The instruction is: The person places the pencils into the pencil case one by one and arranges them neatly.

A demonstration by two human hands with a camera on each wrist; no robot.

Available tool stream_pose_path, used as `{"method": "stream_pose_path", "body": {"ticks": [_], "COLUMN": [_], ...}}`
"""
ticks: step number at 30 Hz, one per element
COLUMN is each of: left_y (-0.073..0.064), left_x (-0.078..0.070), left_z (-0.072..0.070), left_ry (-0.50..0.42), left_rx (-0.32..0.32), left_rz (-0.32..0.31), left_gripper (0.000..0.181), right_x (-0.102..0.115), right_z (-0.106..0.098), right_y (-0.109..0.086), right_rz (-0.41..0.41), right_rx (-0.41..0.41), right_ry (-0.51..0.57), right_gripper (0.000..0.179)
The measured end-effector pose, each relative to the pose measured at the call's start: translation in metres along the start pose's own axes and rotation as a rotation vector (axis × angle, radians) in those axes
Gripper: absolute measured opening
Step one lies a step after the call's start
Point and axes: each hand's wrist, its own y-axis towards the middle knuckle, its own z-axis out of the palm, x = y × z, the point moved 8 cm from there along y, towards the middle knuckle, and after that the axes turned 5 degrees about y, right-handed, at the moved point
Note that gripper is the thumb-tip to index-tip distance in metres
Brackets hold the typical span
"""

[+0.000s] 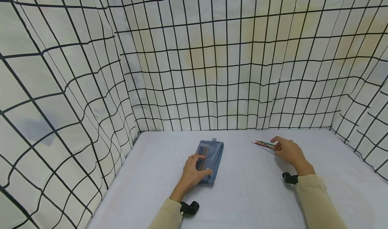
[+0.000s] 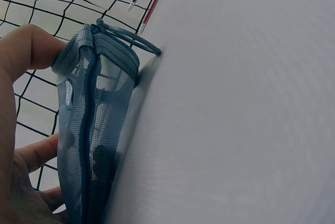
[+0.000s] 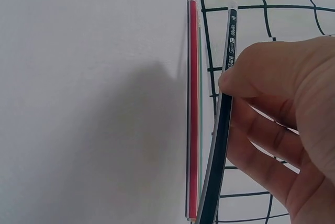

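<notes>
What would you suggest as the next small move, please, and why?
Probably the right hand should lift the dark pencil it pinches clear of the red pencil and toward the blue pouch: the red one lies close beside, and the left hand holds the pouch, which has pencil-like items inside.

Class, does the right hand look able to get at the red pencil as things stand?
Probably yes: the red pencil lies close by, mostly uncovered. But the right hand pinches a dark pencil, so it may need to free its fingers first.
</notes>
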Motion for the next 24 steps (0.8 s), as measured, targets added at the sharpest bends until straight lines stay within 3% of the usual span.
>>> {"method": "stream_pose_path", "body": {"ticks": [24], "left_y": [-0.002], "left_x": [-0.002], "left_z": [-0.001], "left_ry": [0.019], "left_rx": [-0.008], "left_rz": [0.009], "left_gripper": [0.061], "right_x": [0.017], "right_z": [-0.015], "right_y": [-0.003], "right_rz": [-0.004], "right_rx": [-0.053], "right_ry": [0.079], "right_gripper": [0.042]}}
